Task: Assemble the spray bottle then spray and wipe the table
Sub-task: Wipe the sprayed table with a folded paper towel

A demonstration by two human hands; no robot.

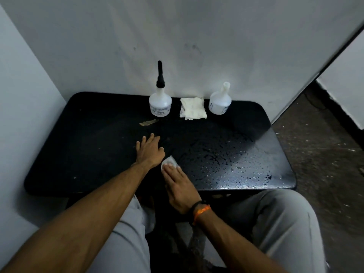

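Note:
A white spray bottle [160, 102] with a black sprayer head stands upright at the back of the black table [78, 134]. My right hand [180, 186] lies flat near the front edge, its straight fingers pressing a small white tissue [169, 162] onto the table. My left hand [150, 150] rests flat on the tabletop just left of the tissue, fingers spread. The right half of the table is covered in wet droplets [226, 158].
A second white bottle [220, 101] without a sprayer stands at the back right. A stack of folded white tissues [193, 108] lies between the two bottles. A brownish scrap [148, 122] lies on the table. Walls close in behind and to the left.

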